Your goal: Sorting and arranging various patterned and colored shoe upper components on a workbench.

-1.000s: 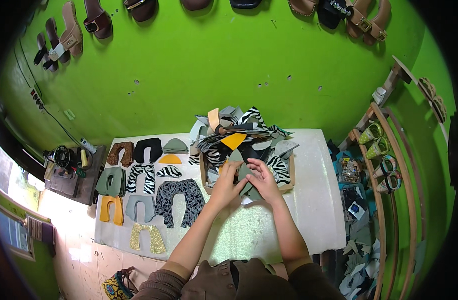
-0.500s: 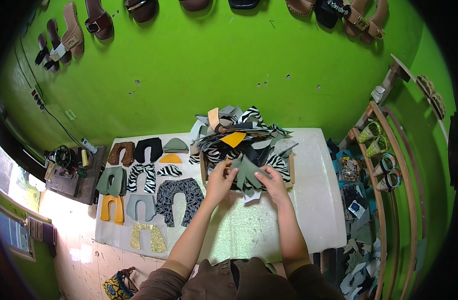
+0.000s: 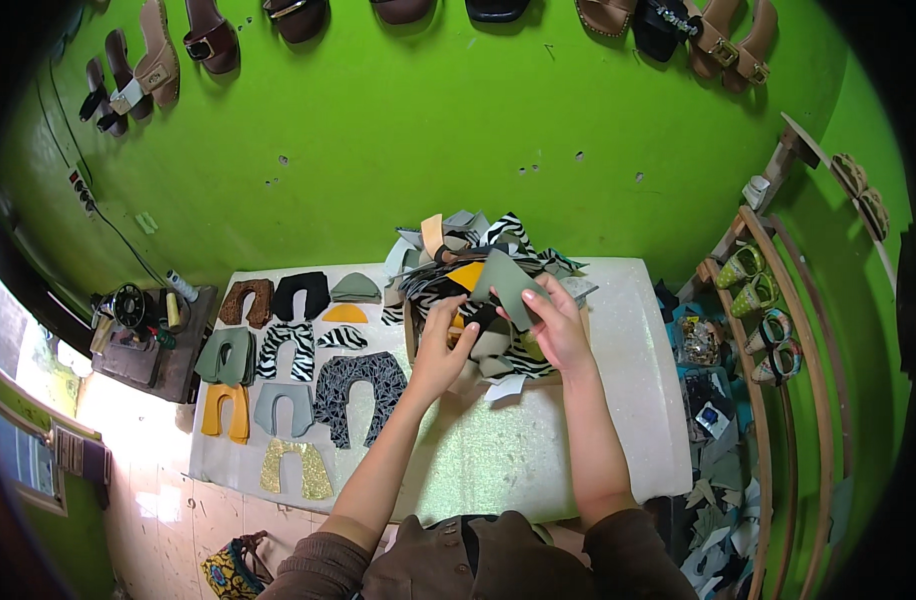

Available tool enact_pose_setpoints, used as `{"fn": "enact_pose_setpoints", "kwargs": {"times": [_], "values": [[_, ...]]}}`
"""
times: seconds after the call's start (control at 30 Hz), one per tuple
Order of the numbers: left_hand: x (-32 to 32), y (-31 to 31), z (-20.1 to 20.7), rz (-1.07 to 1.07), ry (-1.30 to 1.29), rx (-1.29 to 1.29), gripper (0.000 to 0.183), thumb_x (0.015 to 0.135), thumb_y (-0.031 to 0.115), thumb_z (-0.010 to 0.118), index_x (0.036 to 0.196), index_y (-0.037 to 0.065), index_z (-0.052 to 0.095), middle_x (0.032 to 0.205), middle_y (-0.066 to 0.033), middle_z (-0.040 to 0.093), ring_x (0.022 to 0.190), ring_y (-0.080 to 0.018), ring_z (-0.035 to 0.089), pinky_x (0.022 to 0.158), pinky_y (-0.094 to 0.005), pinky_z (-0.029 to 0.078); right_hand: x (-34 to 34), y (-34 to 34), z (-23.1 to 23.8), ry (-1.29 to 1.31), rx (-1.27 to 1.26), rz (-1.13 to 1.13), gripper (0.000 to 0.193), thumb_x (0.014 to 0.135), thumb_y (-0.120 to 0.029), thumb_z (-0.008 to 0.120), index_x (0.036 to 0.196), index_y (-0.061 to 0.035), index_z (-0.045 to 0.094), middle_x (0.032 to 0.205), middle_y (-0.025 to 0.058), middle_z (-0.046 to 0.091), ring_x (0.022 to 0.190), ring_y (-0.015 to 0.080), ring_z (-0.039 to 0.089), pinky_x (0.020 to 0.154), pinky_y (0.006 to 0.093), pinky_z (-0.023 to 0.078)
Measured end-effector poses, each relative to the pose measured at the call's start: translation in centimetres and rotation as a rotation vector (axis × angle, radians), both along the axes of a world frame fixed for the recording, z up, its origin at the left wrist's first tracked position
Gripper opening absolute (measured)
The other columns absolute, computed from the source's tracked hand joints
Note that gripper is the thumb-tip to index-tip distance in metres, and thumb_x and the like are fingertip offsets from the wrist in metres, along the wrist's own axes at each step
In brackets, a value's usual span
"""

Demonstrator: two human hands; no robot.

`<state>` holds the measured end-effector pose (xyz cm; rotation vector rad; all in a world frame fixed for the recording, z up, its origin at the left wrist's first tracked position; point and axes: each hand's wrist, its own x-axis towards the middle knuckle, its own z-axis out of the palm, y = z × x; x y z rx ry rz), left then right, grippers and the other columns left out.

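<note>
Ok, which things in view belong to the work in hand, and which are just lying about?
Likely in the work:
green piece, held in the right hand
scraps, heaped by the left hand
U-shaped pieces, laid out on the table

Likely just about:
sandals on the wall
shoes on the rack
bag, low at left

No text, label, brand, number or sign can be read. Well to the right of the fingers and lower down, a small blue-and-white patch shows against dark material, too small to make out. Far to their left, a pale spool, and up to their right, a gold buckle, are likewise too small for any lettering to be told.
</note>
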<state>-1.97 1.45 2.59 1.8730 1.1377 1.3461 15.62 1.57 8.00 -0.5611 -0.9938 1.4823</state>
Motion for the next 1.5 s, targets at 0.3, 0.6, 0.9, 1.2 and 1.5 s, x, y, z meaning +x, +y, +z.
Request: {"fn": "enact_pose_setpoints", "kwargs": {"times": [0.3, 0.6, 0.9, 1.2, 1.5], "values": [[-3.0, 0.1, 1.2, -0.186, -0.505, -0.402, 0.017, 0.081, 0.012, 0.059, 0.094, 0.004, 0.052, 0.097, -0.0039, 0.056, 0.085, -0.0090, 0.050, 0.077, -0.0248, 0.041, -1.8, -0.8, 1.7, 0.173, -0.046, 0.150, 0.007, 0.087, -0.008, 0.052, 0.091, -0.0064, 0.047, 0.093, 0.0073, 0.058, 0.088, 0.0149, 0.057, 0.079, 0.0279, 0.047], [-5.3, -0.3, 1.3, -0.143, -0.834, -0.511, 0.010, 0.086, 0.008, 0.040, 0.095, 0.004, 0.043, 0.098, -0.0195, 0.059, 0.090, -0.0247, 0.060, 0.072, -0.0310, 0.050, -1.8, 0.1, -6.5, -0.417, -0.288, -0.050, 0.026, 0.092, -0.020, 0.045, 0.109, -0.0017, 0.051, 0.098, 0.0071, 0.059, 0.084, 0.0085, 0.055, 0.077, 0.0215, 0.046], [-6.1, -0.2, 2.0, 0.029, -0.666, -0.662, 0.025, 0.092, 0.014, 0.035, 0.115, 0.004, 0.035, 0.103, -0.0162, 0.059, 0.079, -0.0196, 0.060, 0.062, -0.0260, 0.049, -3.1, -1.2, -9.4, -1.495, 0.064, -0.212, 0.034, 0.078, -0.025, 0.057, 0.102, -0.0013, 0.059, 0.088, 0.0203, 0.061, 0.084, 0.0329, 0.059, 0.072, 0.0360, 0.047], [-3.8, -1.2, 0.7, -0.259, -0.885, -1.074, 0.043, 0.095, 0.027, 0.027, 0.113, -0.009, 0.043, 0.108, -0.0167, 0.057, 0.091, -0.0228, 0.058, 0.076, -0.0307, 0.051, -0.5, -1.6, -0.8, -0.620, -0.113, -0.160, 0.020, 0.088, -0.016, 0.049, 0.099, -0.0009, 0.056, 0.080, 0.0044, 0.061, 0.065, 0.0091, 0.056, 0.056, 0.0227, 0.043], [-4.7, -0.9, -4.4, -0.676, -1.170, -1.157, 0.045, 0.095, 0.032, 0.028, 0.122, -0.002, 0.041, 0.113, -0.0163, 0.053, 0.103, -0.0251, 0.053, 0.089, -0.0363, 0.044, -2.9, -5.4, 4.7, -0.114, -0.118, 0.337, 0.024, 0.092, -0.011, 0.040, 0.113, -0.0024, 0.049, 0.089, 0.0074, 0.060, 0.065, 0.0076, 0.056, 0.054, 0.0207, 0.047]]}}
